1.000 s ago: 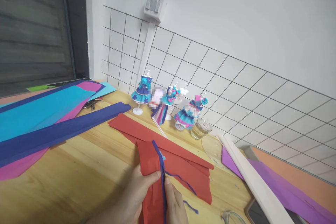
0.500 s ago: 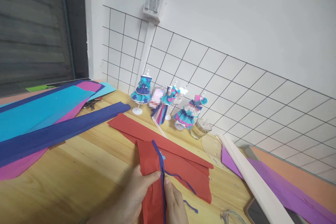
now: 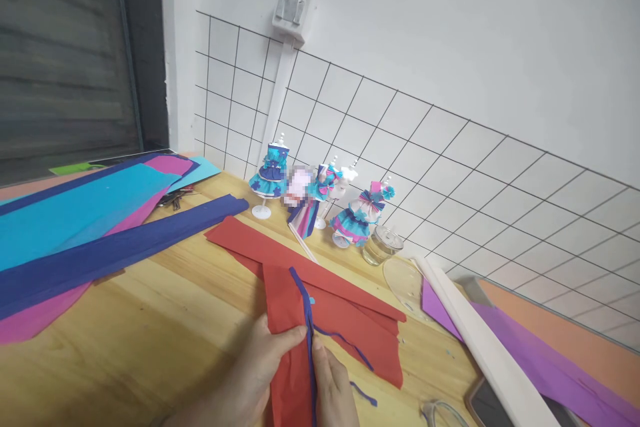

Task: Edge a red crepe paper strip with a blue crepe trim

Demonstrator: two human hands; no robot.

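Observation:
My left hand [image 3: 257, 363] is closed on a folded strip of red crepe-like paper [image 3: 284, 300], its thumb pressed flat near the right edge. A thin navy paper strip [image 3: 301, 285] runs along that edge, its far end free. On the other side my right hand [image 3: 333, 380] pinches the edge and the navy strip between thumb and fingers; the fingertips are partly hidden. Behind them lies a larger red paper sheet [image 3: 345, 303] folded on the table, with a loose navy offcut [image 3: 363, 393] beside my right hand.
Small dress forms in paper dresses [image 3: 270, 177] stand by the wall grid, near a glass cup [image 3: 383, 245]. Blue and pink papers [image 3: 80, 213] cover the left. On the right lie a pale paper roll [image 3: 480, 333], purple paper [image 3: 545, 353], a phone [image 3: 483, 400] and clear tape [image 3: 443, 412].
Almost nothing differs. The red strip has shifted very slightly at its far end, while both hands keep their hold in the same place.

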